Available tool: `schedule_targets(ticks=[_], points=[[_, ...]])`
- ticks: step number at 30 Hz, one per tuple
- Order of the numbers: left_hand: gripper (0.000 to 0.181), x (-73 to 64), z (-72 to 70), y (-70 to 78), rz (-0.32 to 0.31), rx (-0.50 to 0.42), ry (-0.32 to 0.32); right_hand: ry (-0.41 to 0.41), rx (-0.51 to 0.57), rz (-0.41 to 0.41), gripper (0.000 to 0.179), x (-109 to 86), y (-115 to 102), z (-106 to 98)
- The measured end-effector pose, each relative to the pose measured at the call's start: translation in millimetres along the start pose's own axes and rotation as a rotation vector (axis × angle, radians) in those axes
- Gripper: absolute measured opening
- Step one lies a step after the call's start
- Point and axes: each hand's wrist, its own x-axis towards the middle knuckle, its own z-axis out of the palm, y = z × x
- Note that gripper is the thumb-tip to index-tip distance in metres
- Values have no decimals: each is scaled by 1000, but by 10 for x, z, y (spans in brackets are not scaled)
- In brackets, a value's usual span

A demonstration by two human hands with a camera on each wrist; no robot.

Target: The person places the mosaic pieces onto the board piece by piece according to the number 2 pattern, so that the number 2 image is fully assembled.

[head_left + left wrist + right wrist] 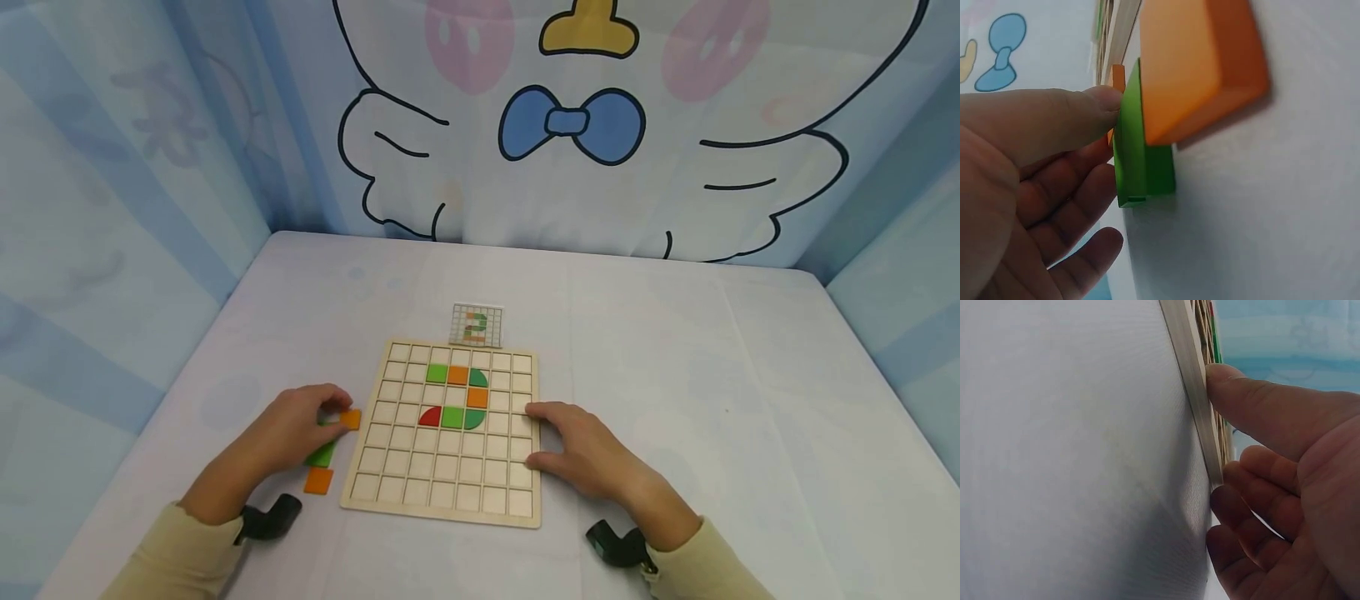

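Note:
A square wooden grid board (397,467) lies on the table with several coloured pieces set in its cells: green and orange squares, green quarter-rounds and a red quarter-round (430,417). Just left of the board, my left hand (300,425) pinches an orange square tile (350,419) between thumb and fingers. Below it lie a green tile (321,454), partly covered by the hand, and another orange tile (318,481); the left wrist view shows both close up. My right hand (581,442) rests at the board's right edge, thumb and fingertips touching the rim (1194,381).
A small pattern card (477,325) with a grid and coloured figure lies against the board's far edge. Black wrist devices (273,518) sit below both hands. White cloth covers the table, and printed curtains (570,200) stand behind and at the sides.

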Motion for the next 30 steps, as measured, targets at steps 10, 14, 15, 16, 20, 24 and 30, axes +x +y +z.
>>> schedule_targets(ticks=[10, 14, 15, 16, 20, 24, 30], points=[[27, 53, -32, 26, 44, 65, 4, -3, 1, 3, 59, 3, 6, -4], [28, 57, -43, 33, 40, 62, 8, -6, 5, 7, 59, 6, 4, 1], [28, 57, -49, 35, 40, 61, 9, -8, 7, 10, 59, 7, 3, 3], [28, 55, -53, 39, 39, 58, 9, -9, 8, 13, 59, 8, 3, 4], [27, 43, -70, 65, 47, 53, 16, -13, 10, 19, 59, 9, -4, 0], [26, 43, -72, 130, 59, 39, 10, -14, 9, 17, 59, 8, -9, -12], [26, 50, -32, 243, 60, 13, -21, -16, 6, 6, 59, 9, -4, -12]])
